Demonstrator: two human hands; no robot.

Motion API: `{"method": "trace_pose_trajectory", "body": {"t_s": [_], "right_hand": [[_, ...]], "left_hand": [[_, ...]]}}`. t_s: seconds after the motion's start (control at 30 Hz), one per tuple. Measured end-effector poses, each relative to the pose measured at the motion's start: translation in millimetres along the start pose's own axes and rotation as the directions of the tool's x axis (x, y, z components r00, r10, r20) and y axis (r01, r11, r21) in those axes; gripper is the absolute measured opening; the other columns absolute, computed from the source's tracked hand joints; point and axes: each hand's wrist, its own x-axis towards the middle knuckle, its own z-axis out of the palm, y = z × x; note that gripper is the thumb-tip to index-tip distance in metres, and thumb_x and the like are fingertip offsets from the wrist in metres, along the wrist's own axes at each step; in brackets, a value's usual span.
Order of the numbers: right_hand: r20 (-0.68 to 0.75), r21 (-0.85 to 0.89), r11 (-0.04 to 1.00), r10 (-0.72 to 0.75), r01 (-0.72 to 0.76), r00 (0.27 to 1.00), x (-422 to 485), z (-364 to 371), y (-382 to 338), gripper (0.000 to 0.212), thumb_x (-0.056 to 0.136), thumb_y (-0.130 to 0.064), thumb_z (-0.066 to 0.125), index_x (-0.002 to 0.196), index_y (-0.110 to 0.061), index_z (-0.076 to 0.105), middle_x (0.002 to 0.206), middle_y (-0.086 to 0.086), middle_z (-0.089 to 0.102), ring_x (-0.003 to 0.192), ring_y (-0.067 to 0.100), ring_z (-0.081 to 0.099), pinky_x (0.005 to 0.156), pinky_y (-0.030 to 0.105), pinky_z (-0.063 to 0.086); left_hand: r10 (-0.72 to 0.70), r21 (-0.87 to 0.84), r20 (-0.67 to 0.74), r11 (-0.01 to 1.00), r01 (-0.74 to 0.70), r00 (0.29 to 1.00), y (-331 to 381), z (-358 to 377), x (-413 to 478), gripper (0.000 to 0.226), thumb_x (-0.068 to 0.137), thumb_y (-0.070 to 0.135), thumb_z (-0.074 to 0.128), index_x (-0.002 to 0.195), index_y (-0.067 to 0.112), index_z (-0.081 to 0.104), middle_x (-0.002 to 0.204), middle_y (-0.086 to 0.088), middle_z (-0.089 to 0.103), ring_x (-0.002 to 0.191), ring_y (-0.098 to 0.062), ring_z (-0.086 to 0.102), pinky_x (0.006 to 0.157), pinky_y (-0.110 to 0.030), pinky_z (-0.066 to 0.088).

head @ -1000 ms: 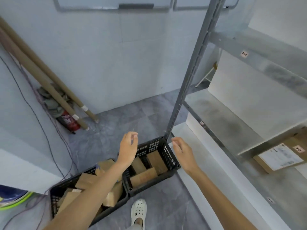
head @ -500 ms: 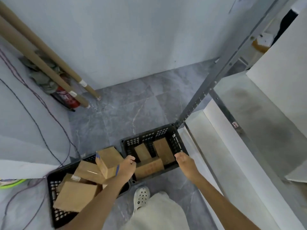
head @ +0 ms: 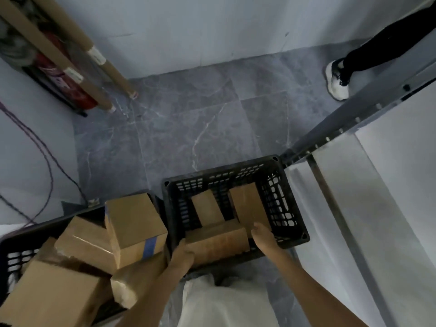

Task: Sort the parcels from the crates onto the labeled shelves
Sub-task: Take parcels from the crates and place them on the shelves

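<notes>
Inside rt crate, L hand & R hand hold nearest parcel.

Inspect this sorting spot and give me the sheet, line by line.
Surface: grey tiled floor.
Job's things: right crate holds three parcels; left crate heaped with boxes.
Clutter: cardboard tubes and fire extinguisher against the wall.
Hands: left hand grips near parcel; right hand touches its right end, grip unclear.
Cables: purple cable down the left wall.
Surroundings: shelf upright; another person's shoe.
</notes>
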Motion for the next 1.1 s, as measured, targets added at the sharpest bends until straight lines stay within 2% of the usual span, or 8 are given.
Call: {"method": "trace_pose_trajectory", "body": {"t_s": [0.2,0.33,0.43,0.57,0.73,0.83,0.97,1.1], "right_hand": [[0.176,0.038,0.995,0.079,-0.088,0.981,51,36,26,0.051,0.102,-0.031,0.036,0.148,-0.010,0.028,0.151,0.011,0.032,0.137,0.027,0.034,0.113,0.035,0.030],[0.086,0.135,0.989,0.055,-0.066,0.995,31,26,15,0.049,0.101,-0.032,0.040,0.143,-0.007,0.033,0.141,0.013,0.042,0.128,0.028,0.043,0.102,0.033,0.037],[0.008,0.185,0.982,-0.029,0.027,1.000,-9,0,-1,0.046,0.099,-0.036,0.043,0.135,-0.007,0.042,0.123,0.010,0.051,0.111,0.024,0.050,0.090,0.033,0.042],[-0.166,0.334,0.937,-0.048,0.102,0.985,-91,-59,-39,0.025,0.096,-0.032,0.050,0.112,-0.013,0.048,0.113,0.014,0.055,0.099,0.026,0.055,0.094,0.049,0.049],[-0.347,0.404,0.860,-0.171,0.311,0.922,-226,-147,-111,0.018,0.096,-0.023,0.052,0.108,-0.009,0.050,0.104,0.015,0.058,0.096,0.032,0.060,0.084,0.050,0.054],[-0.385,0.465,0.769,-0.271,0.439,0.882,-316,-196,-153,0.026,0.097,-0.012,0.048,0.122,-0.005,0.047,0.102,0.011,0.055,0.095,0.028,0.059,0.077,0.035,0.056],[-0.438,0.525,0.626,-0.383,0.577,0.813,-413,-239,-187,0.035,0.095,0.003,0.046,0.129,-0.006,0.047,0.095,0.007,0.055,0.089,0.025,0.058,0.058,0.012,0.054],[-0.589,0.473,0.544,-0.390,0.693,0.708,-490,-254,-199,0.038,0.092,0.008,0.048,0.128,-0.005,0.049,0.101,0.007,0.058,0.104,0.030,0.057,0.075,0.029,0.056]], "left_hand": [[-0.054,-0.134,-0.032,0.990,0.049,0.998,-15,31,47,0.063,0.095,-0.003,0.033,0.150,0.009,0.004,0.151,-0.017,0.025,0.131,-0.033,0.036,0.104,-0.031,0.034],[-0.070,-0.272,-0.051,0.961,0.054,0.996,-10,19,40,0.057,0.093,-0.006,0.032,0.148,0.005,0.020,0.146,-0.019,0.034,0.129,-0.034,0.039,0.106,-0.033,0.035],[-0.079,-0.372,-0.034,0.926,0.060,0.996,6,-2,8,0.058,0.094,-0.007,0.034,0.148,0.005,0.018,0.141,-0.018,0.040,0.117,-0.033,0.049,0.090,-0.034,0.043],[-0.049,-0.598,-0.023,0.801,0.026,0.999,65,-46,-92,0.049,0.097,-0.004,0.036,0.145,0.002,0.028,0.141,-0.018,0.043,0.116,-0.035,0.051,0.091,-0.040,0.043],[0.157,-0.654,-0.113,0.731,-0.193,0.981,156,-122,-259,0.028,0.099,0.004,0.039,0.119,0.005,0.059,0.119,-0.009,0.059,0.101,-0.023,0.055,0.087,-0.038,0.046],[0.254,-0.640,-0.217,0.692,-0.334,0.943,201,-166,-347,0.026,0.099,0.005,0.040,0.106,0.009,0.065,0.101,-0.003,0.060,0.089,-0.021,0.059,0.074,-0.035,0.050],[0.471,-0.578,-0.312,0.595,-0.558,0.825,240,-217,-449,0.026,0.097,0.001,0.040,0.087,0.010,0.063,0.067,0.011,0.067,0.056,0.000,0.062,0.047,-0.015,0.050],[0.620,-0.501,-0.393,0.476,-0.723,0.680,254,-247,-505,0.038,0.092,-0.007,0.041,0.074,0.019,0.061,0.056,0.017,0.067,0.062,-0.002,0.063,0.061,-0.021,0.051]]}}
